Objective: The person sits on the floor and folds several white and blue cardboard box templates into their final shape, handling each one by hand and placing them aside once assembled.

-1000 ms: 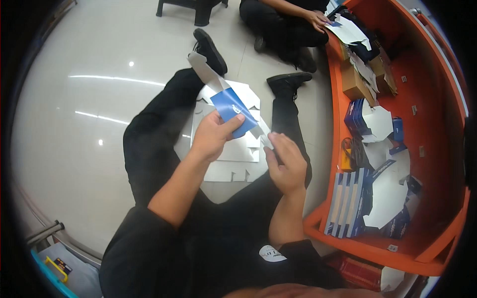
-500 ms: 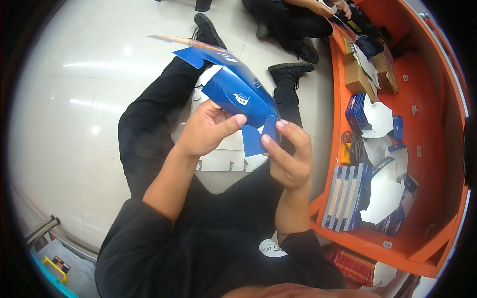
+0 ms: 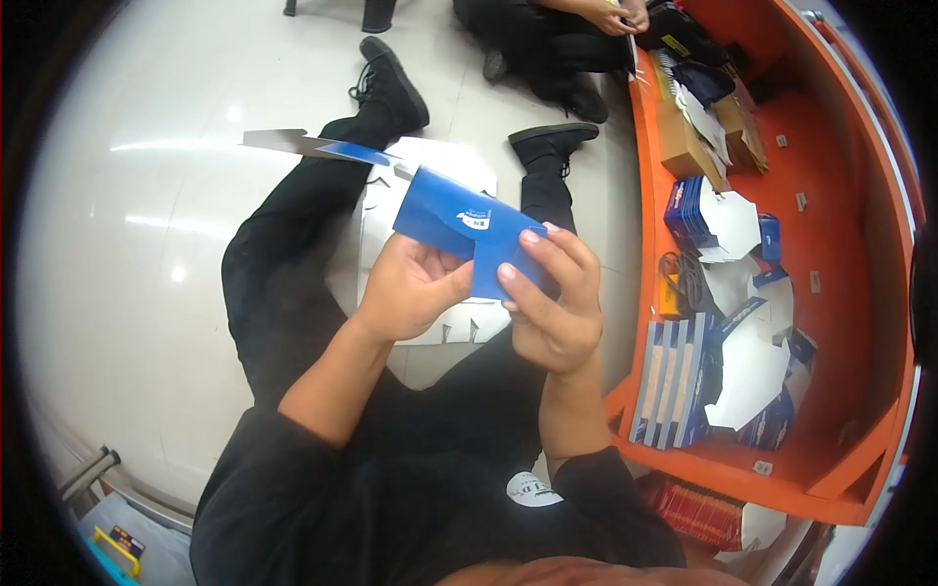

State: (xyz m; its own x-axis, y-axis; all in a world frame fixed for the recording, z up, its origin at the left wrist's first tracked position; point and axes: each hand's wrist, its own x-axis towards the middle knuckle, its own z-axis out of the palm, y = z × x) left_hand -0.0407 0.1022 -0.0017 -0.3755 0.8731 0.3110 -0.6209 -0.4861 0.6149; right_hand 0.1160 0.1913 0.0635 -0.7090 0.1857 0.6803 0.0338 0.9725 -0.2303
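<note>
A blue folding carton (image 3: 435, 200) with a small white print is held in both hands above my lap. My left hand (image 3: 410, 288) grips its near left side, the thumb pressed along the lower edge. At the right end my right hand (image 3: 557, 303) pinches the carton, two fingertips on the blue face beside a flap (image 3: 491, 272) that lies against it. A long lid panel (image 3: 357, 152) sticks out at the far left, seen nearly edge-on. The carton's inside is hidden.
White card sheets (image 3: 459, 161) with cut slots lie on the floor between my legs. On the right, an orange shelf (image 3: 831, 283) holds folded blue cartons (image 3: 689, 220), upright boxes (image 3: 669, 381), a coiled cable (image 3: 687, 278) and brown boxes (image 3: 684, 146). Another person's hands (image 3: 616, 15) are at the top.
The carton has turned so its printed face shows more squarely. Its long panel has swung farther left, and the end flaps by my right hand have come together. Both hands still hold it.
</note>
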